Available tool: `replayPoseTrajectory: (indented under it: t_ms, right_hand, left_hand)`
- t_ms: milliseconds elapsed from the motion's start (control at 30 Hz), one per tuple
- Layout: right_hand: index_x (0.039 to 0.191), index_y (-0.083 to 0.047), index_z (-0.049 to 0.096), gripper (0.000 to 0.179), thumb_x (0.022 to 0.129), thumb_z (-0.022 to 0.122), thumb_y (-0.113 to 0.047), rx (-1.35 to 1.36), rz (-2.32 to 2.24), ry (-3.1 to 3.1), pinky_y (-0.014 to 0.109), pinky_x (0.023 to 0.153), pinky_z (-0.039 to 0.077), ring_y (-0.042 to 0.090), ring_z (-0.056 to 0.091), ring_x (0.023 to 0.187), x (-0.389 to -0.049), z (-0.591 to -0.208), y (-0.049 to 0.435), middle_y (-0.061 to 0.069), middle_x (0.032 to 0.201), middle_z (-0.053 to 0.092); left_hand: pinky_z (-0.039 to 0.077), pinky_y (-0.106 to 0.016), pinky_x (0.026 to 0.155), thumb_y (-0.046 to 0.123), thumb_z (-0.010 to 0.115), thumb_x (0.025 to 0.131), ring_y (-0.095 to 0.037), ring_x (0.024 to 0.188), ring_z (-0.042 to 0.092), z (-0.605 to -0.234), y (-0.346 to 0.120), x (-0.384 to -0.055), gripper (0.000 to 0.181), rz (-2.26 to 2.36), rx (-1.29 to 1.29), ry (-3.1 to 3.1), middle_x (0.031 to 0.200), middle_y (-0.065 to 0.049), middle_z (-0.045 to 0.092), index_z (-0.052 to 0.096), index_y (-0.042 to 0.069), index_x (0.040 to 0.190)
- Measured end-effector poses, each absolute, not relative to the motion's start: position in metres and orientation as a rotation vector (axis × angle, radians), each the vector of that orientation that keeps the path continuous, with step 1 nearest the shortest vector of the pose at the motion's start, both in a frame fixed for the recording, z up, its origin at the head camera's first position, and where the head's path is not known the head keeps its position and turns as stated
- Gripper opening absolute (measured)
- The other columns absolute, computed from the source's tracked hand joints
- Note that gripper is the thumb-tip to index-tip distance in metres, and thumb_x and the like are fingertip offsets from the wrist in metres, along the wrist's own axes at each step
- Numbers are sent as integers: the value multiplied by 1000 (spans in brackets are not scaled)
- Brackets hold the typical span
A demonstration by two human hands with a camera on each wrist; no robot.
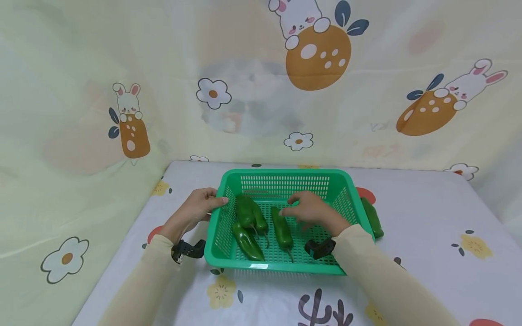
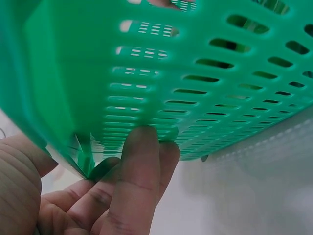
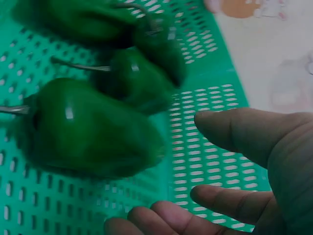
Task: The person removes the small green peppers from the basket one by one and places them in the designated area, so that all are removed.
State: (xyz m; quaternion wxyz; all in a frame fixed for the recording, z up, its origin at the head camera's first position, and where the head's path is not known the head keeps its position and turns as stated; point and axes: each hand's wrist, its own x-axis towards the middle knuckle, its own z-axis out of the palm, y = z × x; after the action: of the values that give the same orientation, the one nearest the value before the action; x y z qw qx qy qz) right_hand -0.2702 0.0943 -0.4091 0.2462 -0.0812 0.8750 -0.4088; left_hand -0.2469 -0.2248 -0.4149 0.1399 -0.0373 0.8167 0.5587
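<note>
A green basket (image 1: 277,267) is held at its left side by the left grip (image 1: 197,207), and four peppers are contained in it.
The basket is placed on the surface (image 1: 424,217). Its left rim is pinched by the left grip, with the thumb laid over the rim and the fingers set against the outer wall. The right grip (image 1: 313,210) is held over the inside of the basket, near the far end of the middle pepper (image 1: 282,230); it is released, with thumb and fingers spread apart. To the left of this pepper, the front pepper (image 1: 248,243) is laid at a slant, and behind it the large pepper (image 1: 245,210) and the narrow pepper (image 1: 259,218) are seen side by side. Outside the right wall, a green vegetable (image 1: 372,218) is laid.
</note>
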Motion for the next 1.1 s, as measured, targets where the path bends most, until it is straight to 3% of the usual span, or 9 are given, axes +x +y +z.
replayPoseTrajectory:
  t_ms: [467, 767, 967, 1100]
  right_hand:
    - [141, 8, 55, 68, 90, 82, -28, -192, -1057, 2355, 44, 64, 65, 31, 68, 90, -264, -426, 87, 23, 129, 61]
    - [110, 2, 67, 41, 87, 86, -27, -187, -1043, 2338, 43, 63, 65, 25, 66, 81, -259, -427, 87, 12, 100, 66]
    - [98, -2, 64, 32, 87, 85, -23, -174, -1074, 2314, 43, 63, 65, 26, 69, 78, -259, -427, 86, 13, 95, 68]
    - [83, -9, 57, 31, 87, 84, -22, -188, -1060, 2325, 39, 60, 63, 18, 60, 65, -261, -426, 84, 5, 76, 60]
  left_hand:
    - [66, -42, 79, 21, 67, 103, -25, 91, 77, -418, -221, -247, 32, 1630, -133, 2355, 115, -19, 71, 62, -3, 123]
    - [66, -42, 79, 21, 67, 103, -26, 90, 77, -422, -221, -246, 31, 1642, -130, 2361, 114, -19, 71, 62, -3, 122]
    - [65, -43, 80, 23, 67, 103, -26, 91, 77, -421, -222, -246, 33, 1632, -122, 2376, 115, -19, 71, 62, -3, 123]
    - [65, -43, 81, 23, 68, 103, -26, 91, 77, -419, -224, -245, 34, 1631, -116, 2376, 114, -18, 71, 62, -3, 124]
